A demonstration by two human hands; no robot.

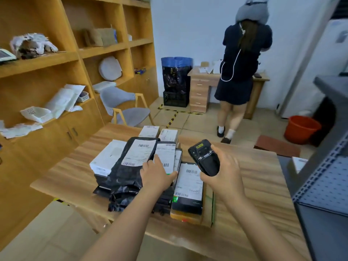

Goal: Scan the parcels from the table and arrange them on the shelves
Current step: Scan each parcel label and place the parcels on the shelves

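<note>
No wording can be read; white labels (139,152) on the black bag (122,178) and black box (188,204) show barcodes, their print blurred; the yellow sticker (199,146) on the scanner (207,162) is too small to make out.

Parcels (139,153) stacked on table (254,176); shelves (47,59) left; scanner (205,157) right of stack; rack (323,185) far right.

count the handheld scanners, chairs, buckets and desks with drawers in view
black handheld scanner: 1
grey padded chair with wooden legs: 1
orange plastic bucket: 1
wooden desk with drawers: 1
total: 4
</note>
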